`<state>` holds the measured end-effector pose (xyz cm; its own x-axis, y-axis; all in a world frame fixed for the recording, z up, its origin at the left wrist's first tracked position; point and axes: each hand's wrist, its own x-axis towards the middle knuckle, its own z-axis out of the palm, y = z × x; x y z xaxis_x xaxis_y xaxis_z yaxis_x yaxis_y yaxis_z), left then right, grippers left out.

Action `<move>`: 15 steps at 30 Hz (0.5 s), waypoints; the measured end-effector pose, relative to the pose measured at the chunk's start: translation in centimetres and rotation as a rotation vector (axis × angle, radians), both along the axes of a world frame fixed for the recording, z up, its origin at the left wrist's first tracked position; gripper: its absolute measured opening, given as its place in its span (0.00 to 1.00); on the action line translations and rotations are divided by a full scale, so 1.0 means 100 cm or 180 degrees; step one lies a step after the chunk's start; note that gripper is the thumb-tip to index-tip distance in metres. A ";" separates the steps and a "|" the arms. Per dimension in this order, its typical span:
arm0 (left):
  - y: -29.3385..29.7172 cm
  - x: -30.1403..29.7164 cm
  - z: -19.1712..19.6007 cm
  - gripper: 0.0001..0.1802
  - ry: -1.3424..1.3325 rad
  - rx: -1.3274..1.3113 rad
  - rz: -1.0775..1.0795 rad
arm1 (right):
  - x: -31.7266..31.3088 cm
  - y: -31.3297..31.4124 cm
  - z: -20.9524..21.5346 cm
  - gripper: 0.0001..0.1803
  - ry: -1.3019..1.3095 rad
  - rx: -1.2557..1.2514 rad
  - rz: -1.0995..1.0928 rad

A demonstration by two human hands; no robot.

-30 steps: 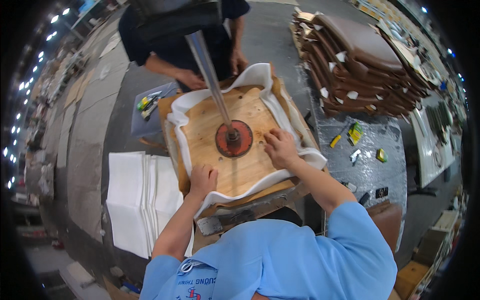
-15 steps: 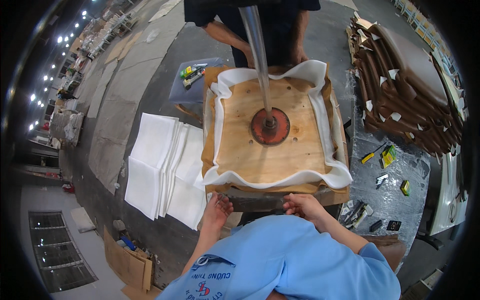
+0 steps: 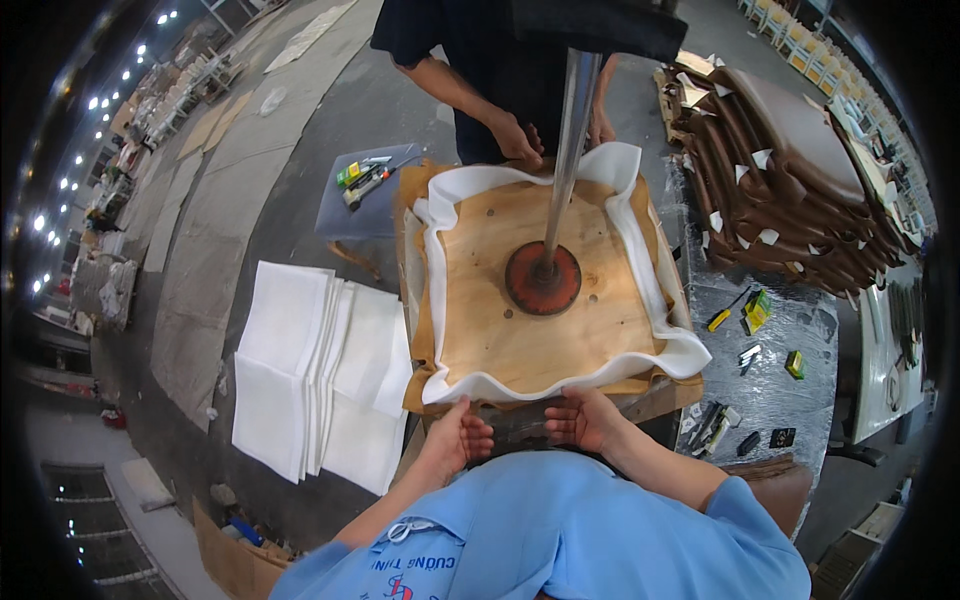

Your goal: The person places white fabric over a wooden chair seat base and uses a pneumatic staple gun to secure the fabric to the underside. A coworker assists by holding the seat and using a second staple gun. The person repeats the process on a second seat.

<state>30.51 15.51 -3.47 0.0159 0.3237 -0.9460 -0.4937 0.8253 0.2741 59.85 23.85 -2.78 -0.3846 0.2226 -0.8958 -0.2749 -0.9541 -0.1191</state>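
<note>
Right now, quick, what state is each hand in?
Left hand: open, nothing visibly held.
Right hand: open, nothing visibly held, near the wavy, soft white padding.

Remotely I see a light-blue short-sleeved shirt (image 3: 600, 530), dark-blue chest lettering (image 3: 420, 565), white loop (image 3: 398, 533) beside the lettering, red-and-blue emblem (image 3: 400, 591) by it, bare forearms (image 3: 670, 467).

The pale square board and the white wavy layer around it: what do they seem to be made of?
Pale square board: likely bare wood or plywood, by its faint grain.
White wavy layer: matt, probably foam or felt, by its soft folds.
</note>
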 end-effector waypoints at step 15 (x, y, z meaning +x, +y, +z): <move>0.039 -0.012 -0.005 0.37 0.0041 -0.0177 -0.0161 | -0.031 0.039 0.007 0.35 -0.0527 -0.0236 0.1654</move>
